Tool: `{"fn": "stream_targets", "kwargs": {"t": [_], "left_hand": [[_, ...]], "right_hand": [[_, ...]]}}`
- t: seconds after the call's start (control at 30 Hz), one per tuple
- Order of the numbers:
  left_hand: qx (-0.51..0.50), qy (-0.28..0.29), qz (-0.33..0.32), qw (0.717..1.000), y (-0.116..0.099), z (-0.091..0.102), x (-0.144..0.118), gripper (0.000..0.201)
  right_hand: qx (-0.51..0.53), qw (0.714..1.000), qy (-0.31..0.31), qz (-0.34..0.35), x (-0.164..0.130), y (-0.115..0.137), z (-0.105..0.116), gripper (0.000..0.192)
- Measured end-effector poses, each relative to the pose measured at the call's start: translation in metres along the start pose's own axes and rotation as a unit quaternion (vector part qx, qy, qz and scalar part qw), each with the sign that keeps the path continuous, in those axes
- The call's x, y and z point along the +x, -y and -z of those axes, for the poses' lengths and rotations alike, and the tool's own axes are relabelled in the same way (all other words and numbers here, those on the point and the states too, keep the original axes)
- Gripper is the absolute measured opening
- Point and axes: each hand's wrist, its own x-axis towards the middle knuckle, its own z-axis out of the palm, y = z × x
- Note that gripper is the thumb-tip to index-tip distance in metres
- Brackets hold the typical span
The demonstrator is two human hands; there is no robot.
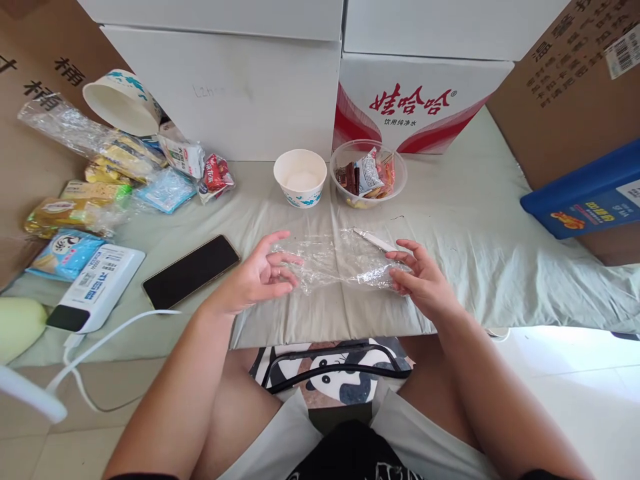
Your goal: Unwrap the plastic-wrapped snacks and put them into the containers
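Head view: a sheet of clear plastic film (pixel 340 261), thin, glossy and crumpled, lies flat on the pale green cloth (pixel 465 220) covering the table, between the two hands. The left hand (pixel 257 275) is spread, palm turned inward, fingers loosely curled, with the fingertips at the film's left edge; a ring shows on one finger. The right hand (pixel 419 277) is likewise spread, its fingertips resting on the film's right edge. Neither hand pinches anything.

A small white utility knife (pixel 374 241), slim and straight, lies at the film's far right corner. Behind the film stand a round white paper bowl (pixel 300 177) with blue print and a round transparent plastic bowl (pixel 369 175) holding wrapped snacks. A second paper bowl (pixel 123 101) lies tipped on its side at far left, above a heap of foil and cellophane snack packets (pixel 110 180). A black smartphone (pixel 191 271), flat and glossy, lies left of the left hand, beside a white power bank (pixel 97 287) with a white cable.

White cartons (pixel 240 87) and brown cardboard wall in the table. A blue box (pixel 585 193) is cut off at the right edge. The print on the packets is too small to read.
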Motion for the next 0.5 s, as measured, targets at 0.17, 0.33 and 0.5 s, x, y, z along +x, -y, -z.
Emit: {"fn": "stream_targets", "kwargs": {"t": [0.17,0.33,0.5], "left_hand": [[0.088,-0.082,-0.012,0.993,0.003,-0.013,0.007,0.032],[0.072,-0.199,-0.02,0.977,0.004,-0.016,0.014,0.028],[0.069,-0.243,0.005,0.968,-0.001,-0.016,0.014,0.029]], "right_hand": [[0.055,0.998,0.007,0.012,0.0,0.001,0.002,0.076],[0.08,0.997,-0.009,-0.019,0.0,0.0,0.009,0.071],[0.043,0.997,0.026,-0.059,0.0,-0.001,0.009,0.054]]}}
